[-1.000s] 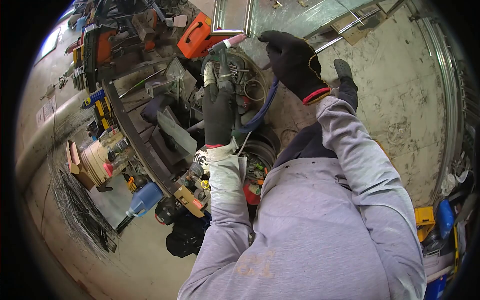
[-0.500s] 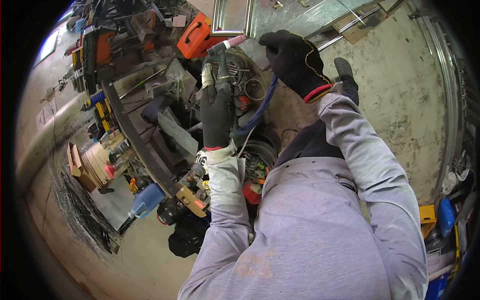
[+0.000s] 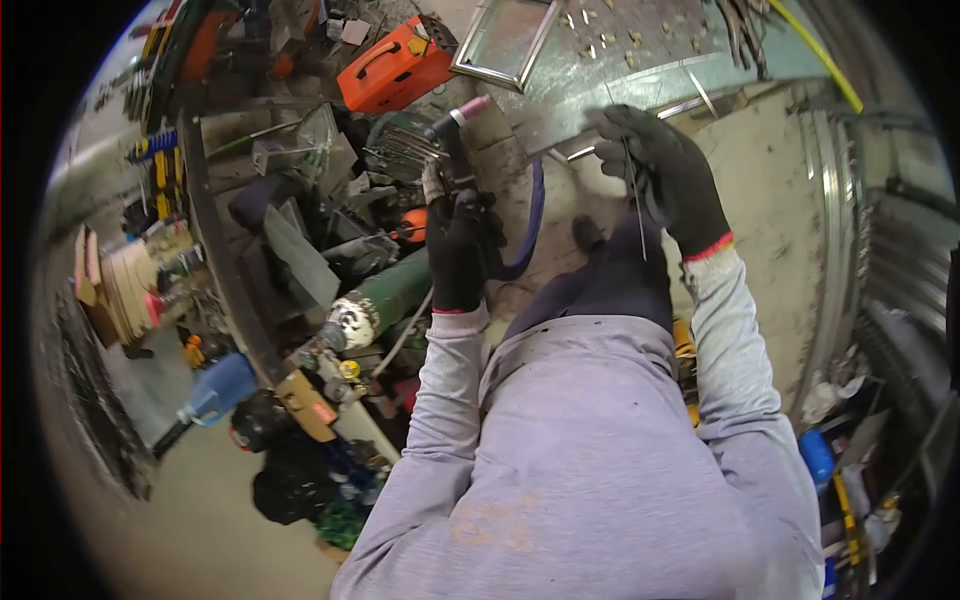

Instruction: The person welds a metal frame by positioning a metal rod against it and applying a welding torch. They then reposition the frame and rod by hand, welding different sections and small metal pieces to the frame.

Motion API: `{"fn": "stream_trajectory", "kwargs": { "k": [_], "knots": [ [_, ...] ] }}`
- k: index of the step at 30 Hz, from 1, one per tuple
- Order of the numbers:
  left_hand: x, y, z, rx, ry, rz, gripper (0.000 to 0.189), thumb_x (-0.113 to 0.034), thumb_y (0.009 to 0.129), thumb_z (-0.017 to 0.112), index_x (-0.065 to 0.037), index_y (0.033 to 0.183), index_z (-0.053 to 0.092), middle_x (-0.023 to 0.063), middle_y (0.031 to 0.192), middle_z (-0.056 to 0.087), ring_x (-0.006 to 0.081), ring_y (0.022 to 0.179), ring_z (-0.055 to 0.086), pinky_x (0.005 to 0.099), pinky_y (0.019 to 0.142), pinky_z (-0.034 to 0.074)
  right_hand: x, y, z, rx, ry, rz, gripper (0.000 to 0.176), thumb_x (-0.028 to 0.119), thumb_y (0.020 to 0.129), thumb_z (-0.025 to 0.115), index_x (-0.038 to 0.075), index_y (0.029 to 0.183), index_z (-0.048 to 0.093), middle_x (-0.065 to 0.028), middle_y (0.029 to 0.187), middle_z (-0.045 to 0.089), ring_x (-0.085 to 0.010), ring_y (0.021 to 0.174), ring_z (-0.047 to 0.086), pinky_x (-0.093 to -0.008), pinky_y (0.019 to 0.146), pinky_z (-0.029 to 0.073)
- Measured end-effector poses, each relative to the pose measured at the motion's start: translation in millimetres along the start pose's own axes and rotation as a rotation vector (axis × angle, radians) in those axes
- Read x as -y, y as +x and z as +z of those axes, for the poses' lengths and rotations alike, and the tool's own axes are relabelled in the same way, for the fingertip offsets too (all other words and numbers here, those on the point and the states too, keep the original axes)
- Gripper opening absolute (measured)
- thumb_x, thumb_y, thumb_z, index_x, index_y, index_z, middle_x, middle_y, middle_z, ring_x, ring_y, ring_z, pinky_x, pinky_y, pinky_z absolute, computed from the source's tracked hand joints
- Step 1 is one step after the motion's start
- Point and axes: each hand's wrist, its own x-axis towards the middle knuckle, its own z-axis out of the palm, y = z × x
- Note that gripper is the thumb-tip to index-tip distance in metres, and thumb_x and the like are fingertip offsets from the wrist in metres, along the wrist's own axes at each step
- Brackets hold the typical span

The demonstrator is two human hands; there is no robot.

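Gloved in dark fabric, my left hand (image 3: 460,240) is wrapped round a welding torch (image 3: 456,135) with a pink nozzle pointing up and right. A blue hose (image 3: 535,205) curves down beside this hand. My right hand (image 3: 665,175), in a black glove with a red cuff edge, pinches a thin metal rod (image 3: 637,205) that hangs down past the palm; its fingertips are slightly blurred. Beyond both hands, a rectangular metal frame (image 3: 519,82) rests on the metal-topped table (image 3: 640,85).
An orange machine (image 3: 395,65) stands at the upper left of my left hand. A green gas cylinder (image 3: 395,295) lies beside my left forearm. Metal scraps crowd the left side, with a blue bottle (image 3: 222,388) lower down. Long metal profiles (image 3: 835,220) lie at the right.
The view has shifted. My right hand has moved down from the table edge, and the thin rod now shows in it. My left hand still holds the torch, lower in view.
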Motion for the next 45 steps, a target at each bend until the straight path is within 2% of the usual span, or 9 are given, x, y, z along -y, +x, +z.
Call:
{"fn": "stream_trajectory", "kwargs": {
  "k": [7, 11, 20, 23, 25, 26, 31, 36, 45],
  "knots": [
    [46.6, -40.0, -1.8, 0.065, -0.554, -0.224, 0.028, -0.035, 0.109, 0.057, -0.011, 0.123, 0.057, 0.0066, 0.1, 0.066, 0.0169, 0.074, 0.067, 0.0332, 0.061, 0.057, 50.0, -5.0, 9.2, -0.096, -0.238, -0.027, 0.057, 0.017, 0.105, 0.062, -0.006, 0.154, 0.044, -0.0168, 0.137, 0.062, -0.0243, 0.121, 0.067, -0.039, 0.107, 0.056],
    [47.4, -49.8, 37.5, -0.107, -0.841, -0.236, 0.022, -0.026, 0.106, 0.052, -0.007, 0.115, 0.06, 0.0089, 0.089, 0.066, 0.019, 0.069, 0.066, 0.0346, 0.059, 0.056, 78.8, 28.8, 17.3, -0.051, -0.545, -0.002, 0.051, 0.033, 0.108, 0.063, 0.0, 0.146, 0.056, -0.0088, 0.113, 0.07, -0.0207, 0.098, 0.072, -0.0346, 0.088, 0.059],
    [106.4, -23.5, 138.7, -0.294, -1.132, -0.103, 0.02, -0.017, 0.104, 0.046, -0.006, 0.115, 0.058, 0.0096, 0.086, 0.064, 0.0219, 0.065, 0.065, 0.0363, 0.053, 0.055, 82.4, 172.5, 53.8, 0.559, -1.227, 0.044, 0.031, 0.024, 0.108, 0.06, 0.001, 0.125, 0.072, -0.0035, 0.107, 0.076, -0.01, 0.095, 0.067, -0.0277, 0.084, 0.052],
    [113.8, -21.0, 185.5, -0.336, -1.151, -0.015, 0.023, -0.025, 0.106, 0.05, -0.005, 0.115, 0.058, 0.0095, 0.087, 0.064, 0.0218, 0.066, 0.064, 0.0365, 0.057, 0.055, 66.6, 200.4, 53.6, 0.648, -1.191, 0.051, 0.031, 0.025, 0.108, 0.06, 0.002, 0.125, 0.072, -0.0016, 0.105, 0.076, -0.0076, 0.092, 0.066, -0.0248, 0.076, 0.051],
    [110.4, -16.0, 217.3, -0.648, -0.628, 0.168, 0.025, -0.031, 0.108, 0.051, -0.007, 0.116, 0.057, 0.0085, 0.088, 0.063, 0.0207, 0.066, 0.064, 0.0353, 0.058, 0.056, 61.2, 213.6, 50.1, 0.682, -1.214, 0.089, 0.032, 0.026, 0.107, 0.063, 0.002, 0.127, 0.072, -0.0007, 0.102, 0.076, -0.0059, 0.083, 0.064, -0.0228, 0.066, 0.049],
    [98.7, -14.4, 226.1, -0.644, -1.099, 0.044, 0.025, -0.033, 0.109, 0.054, -0.01, 0.116, 0.057, 0.0072, 0.087, 0.065, 0.0192, 0.067, 0.065, 0.0333, 0.057, 0.056, 59.2, 215.3, 48.6, 0.663, -1.242, 0.089, 0.033, 0.026, 0.106, 0.065, 0.002, 0.128, 0.072, -0.0004, 0.1, 0.076, -0.0053, 0.078, 0.063, -0.0224, 0.062, 0.047],
    [106.3, -1.0, 255.7, -0.674, -1.136, 0.152, 0.019, -0.031, 0.109, 0.056, -0.013, 0.114, 0.059, 0.0075, 0.087, 0.068, 0.0173, 0.066, 0.066, 0.0318, 0.055, 0.055, 37.5, 233.0, 30.4, 0.73, -1.109, 0.084, 0.036, 0.022, 0.101, 0.072, 0.0, 0.13, 0.07, -0.0005, 0.091, 0.072, -0.0049, 0.068, 0.057, -0.0226, 0.057, 0.045],
    [103.3, 15.3, 268.6, -0.761, -1.065, 0.14, 0.013, -0.023, 0.108, 0.054, -0.011, 0.113, 0.058, 0.0072, 0.089, 0.069, 0.0168, 0.064, 0.066, 0.0312, 0.054, 0.055, 38.3, 226.1, 47.9, 0.793, -1.189, 0.046, 0.034, 0.022, 0.102, 0.071, -0.002, 0.126, 0.072, -0.0019, 0.103, 0.075, -0.0084, 0.094, 0.066, -0.0255, 0.085, 0.053],
    [90.7, 27.3, 287.6, -0.82, -1.158, 0.19, 0.012, -0.021, 0.107, 0.053, -0.01, 0.104, 0.056, 0.0032, 0.08, 0.06, 0.0133, 0.059, 0.058, 0.0292, 0.05, 0.047, 28.0, 225.7, 43.0, 0.721, -1.055, 0.157, 0.032, 0.015, 0.101, 0.072, -0.003, 0.127, 0.069, -0.0072, 0.107, 0.078, -0.0138, 0.091, 0.071, -0.0282, 0.083, 0.057]
  ]
}}
